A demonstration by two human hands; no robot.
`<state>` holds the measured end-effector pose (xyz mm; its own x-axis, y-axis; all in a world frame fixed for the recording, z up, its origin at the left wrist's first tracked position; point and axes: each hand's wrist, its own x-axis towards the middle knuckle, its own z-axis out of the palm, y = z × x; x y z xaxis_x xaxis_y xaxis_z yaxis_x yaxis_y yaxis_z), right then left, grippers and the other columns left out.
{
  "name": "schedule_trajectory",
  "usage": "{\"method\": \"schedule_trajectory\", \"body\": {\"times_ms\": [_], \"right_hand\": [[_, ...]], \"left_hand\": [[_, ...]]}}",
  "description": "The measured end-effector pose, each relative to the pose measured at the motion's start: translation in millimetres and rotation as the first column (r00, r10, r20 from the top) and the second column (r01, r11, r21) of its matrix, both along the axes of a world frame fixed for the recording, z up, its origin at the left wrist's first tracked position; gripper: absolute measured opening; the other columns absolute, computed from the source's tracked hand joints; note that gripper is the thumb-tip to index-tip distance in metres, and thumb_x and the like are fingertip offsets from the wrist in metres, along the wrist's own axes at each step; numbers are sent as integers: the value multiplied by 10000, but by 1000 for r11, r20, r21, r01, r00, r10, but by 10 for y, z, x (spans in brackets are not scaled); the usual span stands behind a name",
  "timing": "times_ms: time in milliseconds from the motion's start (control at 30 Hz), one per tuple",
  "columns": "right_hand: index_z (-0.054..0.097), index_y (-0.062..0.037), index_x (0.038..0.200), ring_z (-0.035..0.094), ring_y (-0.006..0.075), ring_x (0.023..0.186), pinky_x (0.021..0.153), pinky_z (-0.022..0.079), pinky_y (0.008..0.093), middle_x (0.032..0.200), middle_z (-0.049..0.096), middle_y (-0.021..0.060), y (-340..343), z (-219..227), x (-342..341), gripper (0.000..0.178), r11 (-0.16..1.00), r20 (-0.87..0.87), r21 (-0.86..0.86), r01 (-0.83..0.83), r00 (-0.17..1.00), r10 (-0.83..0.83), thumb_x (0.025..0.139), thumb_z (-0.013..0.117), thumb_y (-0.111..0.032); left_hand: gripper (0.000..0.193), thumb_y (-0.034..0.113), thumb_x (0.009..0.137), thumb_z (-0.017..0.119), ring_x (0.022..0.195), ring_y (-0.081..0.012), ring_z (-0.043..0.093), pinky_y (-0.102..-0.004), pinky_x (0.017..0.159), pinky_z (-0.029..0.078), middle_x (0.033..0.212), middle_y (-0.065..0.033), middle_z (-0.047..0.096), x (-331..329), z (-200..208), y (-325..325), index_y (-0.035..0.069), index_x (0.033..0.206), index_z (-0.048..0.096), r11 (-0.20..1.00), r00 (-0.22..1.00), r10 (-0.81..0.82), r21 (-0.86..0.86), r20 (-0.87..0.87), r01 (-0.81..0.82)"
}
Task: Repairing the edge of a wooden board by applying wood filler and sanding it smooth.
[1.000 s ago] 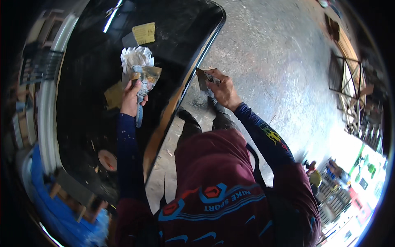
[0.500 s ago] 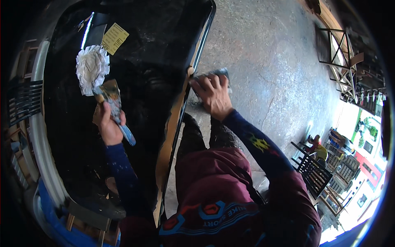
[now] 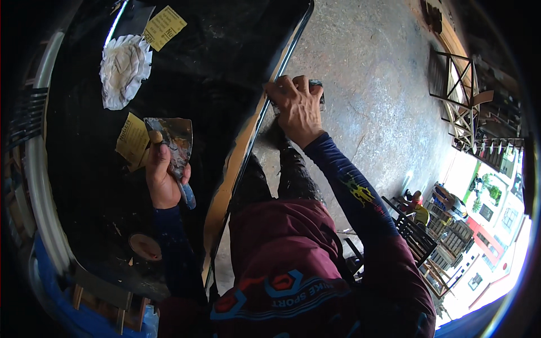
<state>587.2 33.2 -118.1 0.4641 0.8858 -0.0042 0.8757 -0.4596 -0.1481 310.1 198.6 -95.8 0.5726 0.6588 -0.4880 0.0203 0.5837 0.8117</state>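
My left hand (image 3: 162,185) is closed round a putty knife (image 3: 181,135) with a wide, smeared blade and a blue-grey handle. A small lump of tan putty (image 3: 155,136) sits by the blade above my thumb. My right hand (image 3: 300,112) is bent over a flat, dark, smeared scraper blade (image 3: 316,90), partly hidden under the fingers. Its fingertips are at the edge of a large glossy black panel (image 3: 208,101). Along that edge runs a band of tan filler (image 3: 228,183).
On the panel lie a crumpled white paper (image 3: 125,70), a yellow sandpaper sheet (image 3: 164,27), another yellow sheet (image 3: 133,141) and a round brownish lid-like piece (image 3: 145,247). Concrete floor (image 3: 366,84) stretches to the right, with metal frames (image 3: 456,90) and slatted wooden pieces (image 3: 451,234) beyond.
My right hand has moved slightly up and right along the panel's edge. My left hand, with the putty knife, has shifted right and down, exposing the second yellow sheet. The view has shifted.
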Motion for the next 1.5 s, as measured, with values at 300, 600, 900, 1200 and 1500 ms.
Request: {"method": "schedule_trajectory", "body": {"times_ms": [300, 600, 900, 1200, 1500], "right_hand": [[642, -234, 1378, 526, 286, 1179, 934, 379, 503, 1283, 587, 39, -76, -8, -467, 634, 1000, -34, -7, -22, 999, 22, 777, 665, -34], [582, -230, 1455, 506, 305, 1171, 918, 387, 518, 1315, 548, 56, -165, -44, -829, 621, 997, -35, -71, -43, 999, 40, 855, 664, -95], [662, -123, 1420, 594, 308, 1127, 963, 535, 398, 1335, 558, 144, -457, 780, -764, 667, 869, -670, 491, 57, 662, 335, 812, 608, 145], [762, -184, 1300, 589, 305, 1160, 1043, 508, 525, 1242, 577, 125, -755, 1039, -559, 465, 806, -517, 534, -255, 657, 550, 849, 818, -85], [652, -159, 1392, 551, 306, 1239, 1069, 449, 495, 1301, 581, 110, -657, 67, 204, 566, 960, -282, 245, -136, 937, 205, 834, 683, -66]], "left_hand": [[473, 376, 1104, 489, 505, -72, 535, -198, 397, 413, 1411, -179, 626, -71, -14, -2, 60, 1454, 530, 1000, 1000, 31, 1, 5, -31], [444, 371, 1098, 508, 527, -80, 548, -211, 410, 406, 1257, -166, 692, -74, 61, -5, 57, 1411, 537, 999, 1000, -27, 16, -12, 28], [438, 365, 1052, 616, 499, -115, 589, -228, 393, 410, 860, -73, 696, -63, 355, -18, 21, 1316, 554, 958, 958, -283, 28, -41, 284], [359, 227, 1016, 666, 518, -94, 604, -223, 417, 448, 818, -60, 687, 266, 529, -250, -9, 1276, 593, 814, 821, -565, -104, 86, 571], [358, 240, 1044, 651, 566, -99, 617, -227, 453, 477, 887, -75, 688, 65, 580, -253, -3, 1296, 573, 851, 855, -518, -77, 42, 519]]}}
